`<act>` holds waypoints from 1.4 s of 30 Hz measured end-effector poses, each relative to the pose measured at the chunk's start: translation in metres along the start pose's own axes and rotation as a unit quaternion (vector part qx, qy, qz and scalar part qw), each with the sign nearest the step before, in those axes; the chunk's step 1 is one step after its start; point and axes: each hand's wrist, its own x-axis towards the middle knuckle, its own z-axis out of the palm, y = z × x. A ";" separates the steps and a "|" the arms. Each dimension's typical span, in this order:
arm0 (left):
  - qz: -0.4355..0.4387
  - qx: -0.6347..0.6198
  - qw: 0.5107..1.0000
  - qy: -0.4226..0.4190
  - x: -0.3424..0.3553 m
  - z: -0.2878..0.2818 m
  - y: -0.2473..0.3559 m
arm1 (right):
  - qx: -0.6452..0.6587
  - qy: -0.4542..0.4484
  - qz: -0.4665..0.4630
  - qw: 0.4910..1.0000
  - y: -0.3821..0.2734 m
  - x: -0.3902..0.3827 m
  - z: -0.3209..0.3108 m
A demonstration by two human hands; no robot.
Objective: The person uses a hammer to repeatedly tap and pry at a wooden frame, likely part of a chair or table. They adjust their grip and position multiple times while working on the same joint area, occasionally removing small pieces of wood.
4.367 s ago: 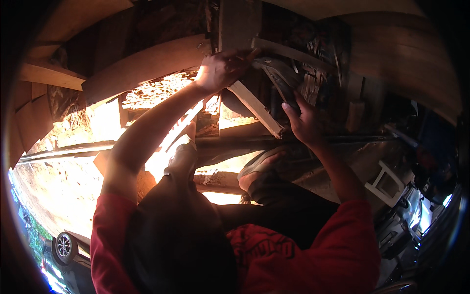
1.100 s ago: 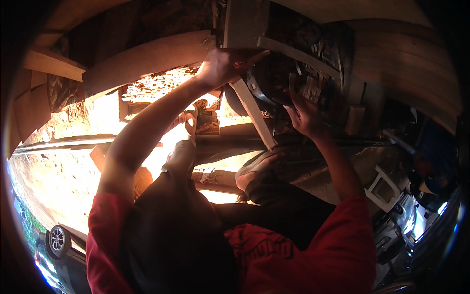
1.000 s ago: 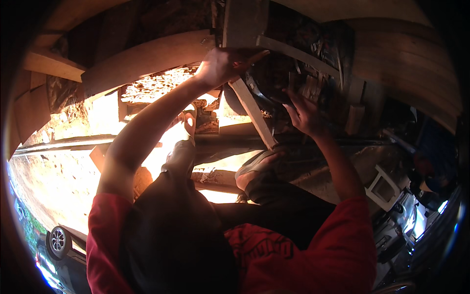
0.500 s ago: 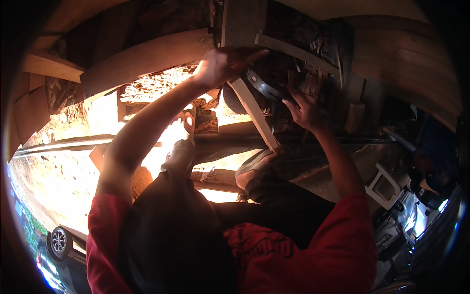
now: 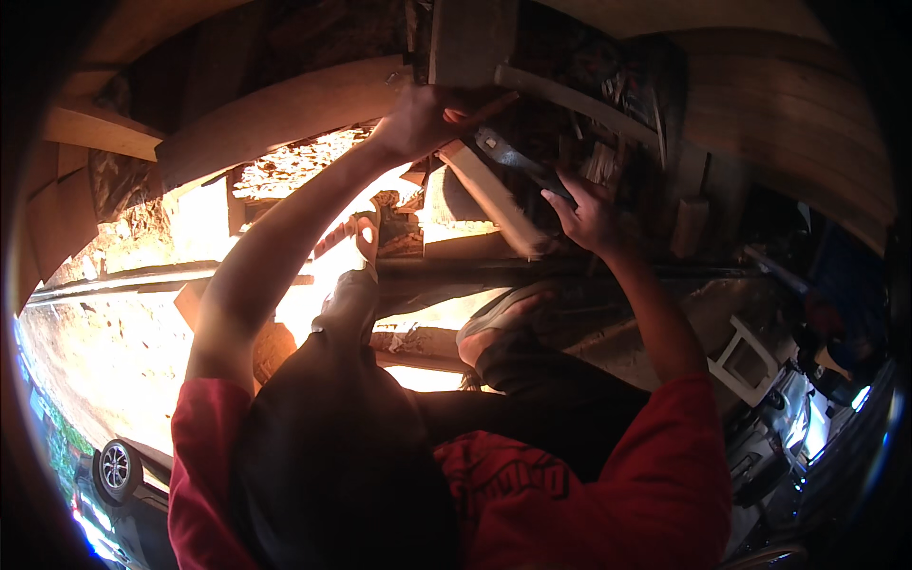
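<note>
Just below the shadowed left hand (image 5: 415, 123), whose grip I cannot tell, slants a pale, straight wooden stick (image 5: 489, 195), probably light, stiff and best held mid-length, while the right hand (image 5: 589, 217) has its grip clamped on a dark-handled, grey metal tool (image 5: 510, 154).

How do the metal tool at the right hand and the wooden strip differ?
The metal tool is dark grey with a shine; the wooden strip is pale. The right hand holds the metal tool, while the wooden strip's upper end sits by the left hand. The wooden strip slants more steeply than the metal tool. Both slope down toward picture right.
</note>
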 end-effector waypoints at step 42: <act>-0.047 -0.028 0.998 -0.037 -0.002 -0.002 0.005 | -0.045 0.041 -0.023 0.998 0.001 -0.016 0.004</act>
